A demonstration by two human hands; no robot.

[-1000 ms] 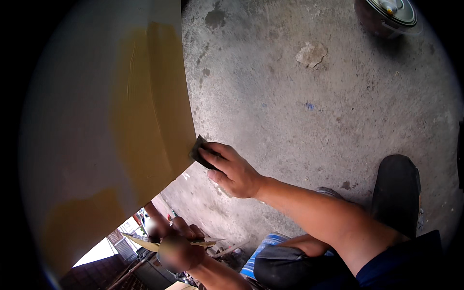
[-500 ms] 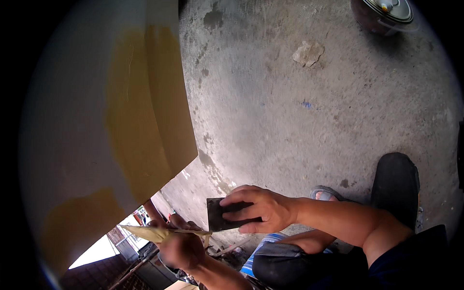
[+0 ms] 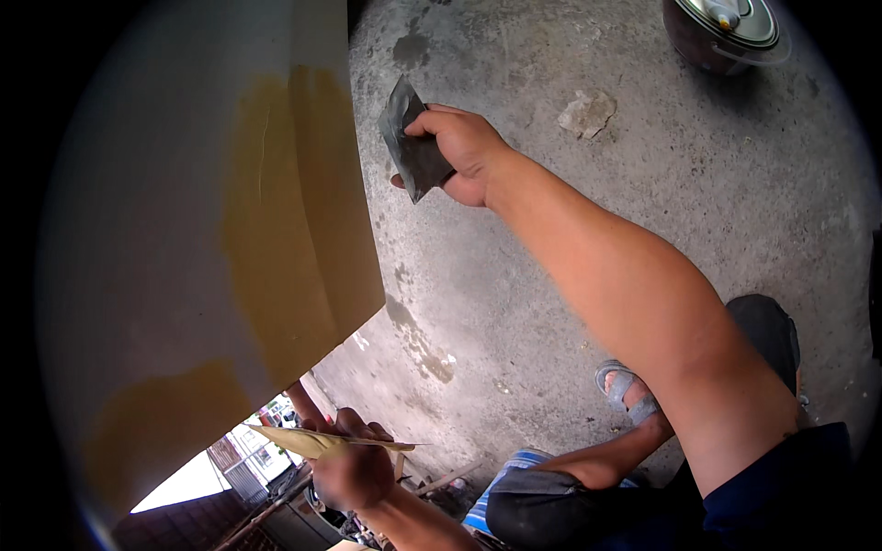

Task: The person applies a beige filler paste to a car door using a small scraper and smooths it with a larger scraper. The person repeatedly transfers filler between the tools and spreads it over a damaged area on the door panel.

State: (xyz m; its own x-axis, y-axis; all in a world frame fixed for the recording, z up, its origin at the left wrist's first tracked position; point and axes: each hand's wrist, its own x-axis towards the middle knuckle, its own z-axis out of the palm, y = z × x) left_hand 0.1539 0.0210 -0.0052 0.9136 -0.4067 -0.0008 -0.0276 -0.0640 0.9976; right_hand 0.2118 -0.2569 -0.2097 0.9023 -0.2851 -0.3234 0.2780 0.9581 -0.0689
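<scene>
One stone chip (image 3: 588, 112) and a lidded pot (image 3: 726, 32) lie beyond the sanding sheet (image 3: 415, 142)

1. The big pale panel (image 3: 184, 275) with yellow patches fills my whole left side; nothing passes there.
2. My right hand (image 3: 464, 151) holds a dark sheet (image 3: 415, 147) just beside the panel's right edge, so only a narrow gap remains between them.
3. Right of my arm, the concrete floor (image 3: 570, 248) lies open up to a stone chip (image 3: 588, 112) and the far-right pot (image 3: 726, 32).
4. Near, my left hand (image 3: 354, 468) with a thin yellow strip (image 3: 317, 443) crowds the space under the panel's lower edge.
5. My sandalled foot (image 3: 625, 386) and knee block the near right.
</scene>
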